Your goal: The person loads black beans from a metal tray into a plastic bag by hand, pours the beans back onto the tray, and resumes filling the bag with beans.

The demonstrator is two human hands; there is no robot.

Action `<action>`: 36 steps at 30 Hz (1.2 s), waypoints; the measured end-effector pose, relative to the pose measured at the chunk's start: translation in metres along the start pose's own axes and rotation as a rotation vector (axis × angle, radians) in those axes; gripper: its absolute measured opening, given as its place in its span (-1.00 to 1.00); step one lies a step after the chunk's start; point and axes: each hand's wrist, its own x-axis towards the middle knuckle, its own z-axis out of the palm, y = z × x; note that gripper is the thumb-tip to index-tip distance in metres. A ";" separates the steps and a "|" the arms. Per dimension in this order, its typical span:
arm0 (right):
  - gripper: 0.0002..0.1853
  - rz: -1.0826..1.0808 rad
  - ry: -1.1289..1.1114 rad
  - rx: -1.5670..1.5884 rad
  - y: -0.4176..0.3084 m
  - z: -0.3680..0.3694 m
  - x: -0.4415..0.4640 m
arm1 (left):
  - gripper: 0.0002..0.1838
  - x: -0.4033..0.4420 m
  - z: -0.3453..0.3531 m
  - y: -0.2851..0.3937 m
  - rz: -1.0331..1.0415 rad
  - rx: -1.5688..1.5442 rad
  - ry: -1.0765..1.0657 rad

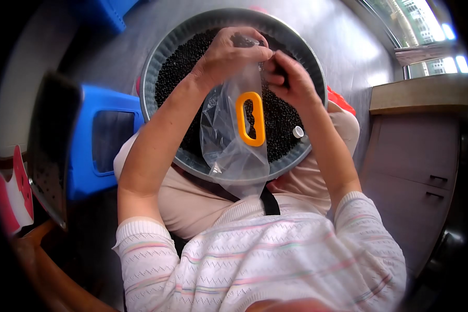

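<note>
A clear plastic bag with a yellow handle hangs over the near side of a round grey metal basin. The basin holds many small black beans or bean-like grains. My left hand is closed around the bag's far end, thumb and forefinger together. Close beside it, my right hand has curled fingers, their tips meeting the left thumb; whatever they hold is hidden. A small white cap lies on the grains at the right.
Left of the basin stands a blue plastic stool, with a dark panel beside it. My legs flank the basin's near side. A grey cabinet stands at the right below a window. Another blue item is at the upper left.
</note>
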 end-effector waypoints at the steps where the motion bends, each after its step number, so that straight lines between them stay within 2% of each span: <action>1: -0.77 -0.061 -0.034 -0.015 -0.013 0.011 0.003 | -0.84 0.000 0.000 -0.002 -0.007 0.018 0.000; 7: -0.78 -0.230 -0.272 0.026 -0.062 0.052 0.034 | -0.83 0.003 0.003 -0.004 -0.027 -0.033 -0.006; 11: -0.84 -0.355 -0.034 -0.009 -0.053 0.093 0.042 | -0.80 0.003 0.005 -0.004 -0.031 -0.108 -0.008; 15: -0.82 -0.451 0.067 -0.071 -0.044 0.105 0.049 | -0.81 0.002 0.002 -0.005 -0.046 -0.069 0.019; 21: -0.82 -0.498 -0.010 -0.067 -0.042 0.100 0.055 | -0.78 0.002 0.002 -0.005 -0.062 -0.060 0.051; 27: -0.81 -0.458 -0.063 0.060 -0.043 0.099 0.050 | -0.79 0.003 0.007 -0.001 0.024 -0.017 0.078; 30: -0.81 -0.509 -0.045 -0.097 -0.044 0.094 0.052 | -0.79 0.005 0.003 -0.005 0.023 0.065 0.021; 36: -0.81 -0.428 -0.055 -0.044 -0.047 0.101 0.039 | -0.78 0.003 0.004 -0.001 0.006 -0.010 0.028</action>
